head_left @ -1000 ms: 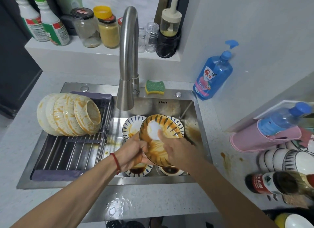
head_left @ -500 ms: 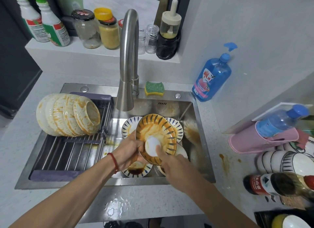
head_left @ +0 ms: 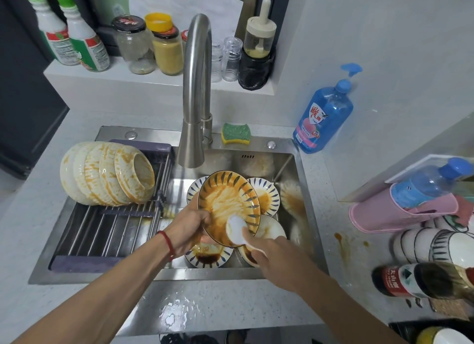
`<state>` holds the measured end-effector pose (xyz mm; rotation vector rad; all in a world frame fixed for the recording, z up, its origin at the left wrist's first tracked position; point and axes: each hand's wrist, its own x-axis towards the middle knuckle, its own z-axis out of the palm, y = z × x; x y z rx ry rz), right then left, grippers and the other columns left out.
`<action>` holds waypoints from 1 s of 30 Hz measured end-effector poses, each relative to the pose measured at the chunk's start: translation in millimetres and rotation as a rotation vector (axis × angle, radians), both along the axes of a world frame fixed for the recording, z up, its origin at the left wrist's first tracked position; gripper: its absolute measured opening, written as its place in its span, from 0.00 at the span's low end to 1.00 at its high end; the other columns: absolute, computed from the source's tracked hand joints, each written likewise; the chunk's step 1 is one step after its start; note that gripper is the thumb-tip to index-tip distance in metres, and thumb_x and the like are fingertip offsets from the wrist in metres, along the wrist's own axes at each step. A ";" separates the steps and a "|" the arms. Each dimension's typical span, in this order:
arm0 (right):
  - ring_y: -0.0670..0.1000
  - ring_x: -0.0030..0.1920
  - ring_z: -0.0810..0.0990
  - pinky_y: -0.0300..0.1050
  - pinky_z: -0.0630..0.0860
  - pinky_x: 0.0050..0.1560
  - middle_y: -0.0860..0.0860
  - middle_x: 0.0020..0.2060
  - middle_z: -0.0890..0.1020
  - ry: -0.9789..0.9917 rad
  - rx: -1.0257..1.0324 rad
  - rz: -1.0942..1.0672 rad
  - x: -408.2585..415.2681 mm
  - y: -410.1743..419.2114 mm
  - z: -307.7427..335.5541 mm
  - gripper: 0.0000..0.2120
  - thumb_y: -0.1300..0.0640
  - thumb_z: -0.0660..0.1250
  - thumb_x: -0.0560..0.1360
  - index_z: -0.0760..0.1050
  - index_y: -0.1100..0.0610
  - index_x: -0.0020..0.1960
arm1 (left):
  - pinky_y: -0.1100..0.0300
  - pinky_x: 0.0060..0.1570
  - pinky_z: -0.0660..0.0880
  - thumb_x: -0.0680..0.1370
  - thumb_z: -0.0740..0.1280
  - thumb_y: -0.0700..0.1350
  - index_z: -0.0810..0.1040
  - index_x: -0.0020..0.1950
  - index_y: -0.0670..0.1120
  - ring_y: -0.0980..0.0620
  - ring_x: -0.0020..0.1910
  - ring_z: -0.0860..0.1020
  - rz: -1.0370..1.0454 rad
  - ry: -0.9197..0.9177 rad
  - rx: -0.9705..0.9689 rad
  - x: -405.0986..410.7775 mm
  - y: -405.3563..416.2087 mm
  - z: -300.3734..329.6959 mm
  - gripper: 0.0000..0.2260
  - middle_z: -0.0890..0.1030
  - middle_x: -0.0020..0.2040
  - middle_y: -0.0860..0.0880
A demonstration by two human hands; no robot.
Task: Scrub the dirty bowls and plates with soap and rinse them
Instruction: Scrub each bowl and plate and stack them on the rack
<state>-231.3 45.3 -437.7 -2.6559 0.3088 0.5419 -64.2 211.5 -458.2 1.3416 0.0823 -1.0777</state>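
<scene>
The left hand (head_left: 191,227) grips a striped plate (head_left: 228,202) by its lower left rim, fingers curled round the edge, and holds it tilted over the sink (head_left: 302,189). The plate's face is smeared with orange sauce. The right hand (head_left: 275,257) pinches a white pad (head_left: 236,229) between its fingers and presses it against the plate's lower right part.

Below the held plate, more dirty plates (head_left: 266,196) lie in the basin, some with dark sauce pooled in them. The tap (head_left: 196,92) arches over the basin, its spout just above the plate's top rim; no water shows.

On the rack (head_left: 112,228) over the sink's left half, a row of stained bowls (head_left: 107,173) lies nested on its side. A green sponge (head_left: 236,133) sits on the sink's back ledge beside the tap, and a blue soap bottle (head_left: 323,115) stands on the bench (head_left: 346,241) at the sink's right rear corner. Orange drips mark the bench to the right of the sink, and water is puddled on its front edge.
</scene>
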 end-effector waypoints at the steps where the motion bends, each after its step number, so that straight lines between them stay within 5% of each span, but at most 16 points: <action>1: 0.43 0.39 0.74 0.39 0.76 0.42 0.47 0.45 0.80 -0.051 -0.032 -0.019 2.3 -8.3 -2.0 0.26 0.49 0.55 0.86 0.52 0.41 0.82 | 0.26 0.60 0.75 0.79 0.57 0.27 0.72 0.70 0.53 0.39 0.53 0.85 0.022 0.007 0.005 1.6 0.4 -1.5 0.27 0.83 0.61 0.41; 4: 0.43 0.46 0.79 0.31 0.75 0.49 0.46 0.54 0.83 -0.197 -0.082 -0.208 9.4 -26.2 -9.6 0.29 0.46 0.62 0.84 0.57 0.46 0.82 | 0.28 0.60 0.76 0.85 0.58 0.34 0.72 0.70 0.54 0.35 0.55 0.85 0.095 0.056 0.029 9.2 2.6 -6.9 0.20 0.85 0.59 0.41; 6: 0.44 0.63 0.75 0.27 0.65 0.55 0.45 0.72 0.72 -0.215 -0.055 -0.248 13.0 -21.6 -12.7 0.34 0.45 0.69 0.80 0.59 0.48 0.82 | 0.27 0.60 0.75 0.84 0.56 0.33 0.73 0.70 0.53 0.32 0.55 0.84 0.100 0.131 0.035 14.7 3.1 -10.2 0.21 0.85 0.58 0.39; 8: 0.46 0.70 0.70 0.24 0.61 0.53 0.44 0.77 0.64 -0.254 -0.031 -0.267 18.2 -16.4 -17.9 0.38 0.44 0.74 0.75 0.61 0.48 0.80 | 0.27 0.55 0.78 0.80 0.55 0.33 0.74 0.71 0.47 0.31 0.57 0.83 0.040 0.225 0.044 18.0 2.5 -7.9 0.22 0.84 0.60 0.37; 10: 0.46 0.67 0.74 0.28 0.68 0.56 0.44 0.72 0.72 -0.313 0.050 -0.329 24.5 -14.0 -22.0 0.38 0.43 0.79 0.71 0.67 0.49 0.76 | 0.34 0.50 0.82 0.78 0.54 0.35 0.74 0.71 0.40 0.31 0.56 0.84 -0.029 0.316 0.070 20.0 2.5 -2.9 0.21 0.83 0.60 0.34; 13: 0.40 0.45 0.80 0.27 0.76 0.41 0.41 0.51 0.81 -0.414 0.185 -0.453 29.7 -14.7 -20.1 0.28 0.42 0.81 0.66 0.74 0.49 0.61 | 0.44 0.46 0.85 0.78 0.53 0.40 0.74 0.66 0.33 0.33 0.48 0.86 -0.068 0.347 0.112 25.3 0.0 -2.9 0.21 0.82 0.57 0.29; 16: 0.37 0.44 0.81 0.26 0.77 0.40 0.36 0.47 0.80 -0.516 0.288 -0.553 28.5 -19.2 -20.0 0.26 0.44 0.82 0.65 0.75 0.49 0.56 | 0.39 0.55 0.82 0.76 0.57 0.51 0.75 0.65 0.41 0.34 0.56 0.84 -0.053 0.246 0.082 30.4 -10.3 -9.5 0.23 0.80 0.63 0.35; 20: 0.45 0.45 0.84 0.39 0.84 0.41 0.41 0.47 0.84 -0.527 0.425 -0.754 30.2 -27.2 -30.1 0.22 0.43 0.81 0.67 0.78 0.51 0.55 | 0.44 0.60 0.79 0.76 0.65 0.71 0.80 0.65 0.49 0.45 0.57 0.82 -0.002 -0.023 0.071 17.0 -29.0 -13.8 0.30 0.84 0.59 0.45; 22: 0.46 0.48 0.84 0.38 0.83 0.41 0.42 0.50 0.84 -0.506 0.520 -0.843 31.6 -32.5 -32.4 0.22 0.42 0.78 0.71 0.78 0.49 0.59 | 0.47 0.58 0.82 0.71 0.76 0.65 0.79 0.65 0.51 0.45 0.60 0.83 -0.049 -0.202 0.097 8.7 -32.9 -12.6 0.28 0.86 0.57 0.48; 25: 0.48 0.47 0.84 0.35 0.81 0.37 0.46 0.51 0.85 -0.439 0.640 -0.880 30.9 -40.0 -33.2 0.19 0.43 0.73 0.76 0.77 0.51 0.62 | 0.51 0.52 0.84 0.66 0.84 0.43 0.81 0.58 0.48 0.48 0.54 0.86 -0.001 -0.332 0.141 3.1 -36.5 -8.3 0.23 0.87 0.52 0.48; 30: 0.48 0.33 0.77 0.40 0.74 0.29 0.52 0.40 0.80 -0.306 0.589 -0.908 35.1 -44.5 -24.7 0.18 0.44 0.60 0.84 0.75 0.57 0.63 | 0.46 0.53 0.84 0.65 0.85 0.40 0.85 0.56 0.44 0.46 0.51 0.87 0.033 -0.353 0.159 3.6 -40.7 2.4 0.22 0.88 0.50 0.48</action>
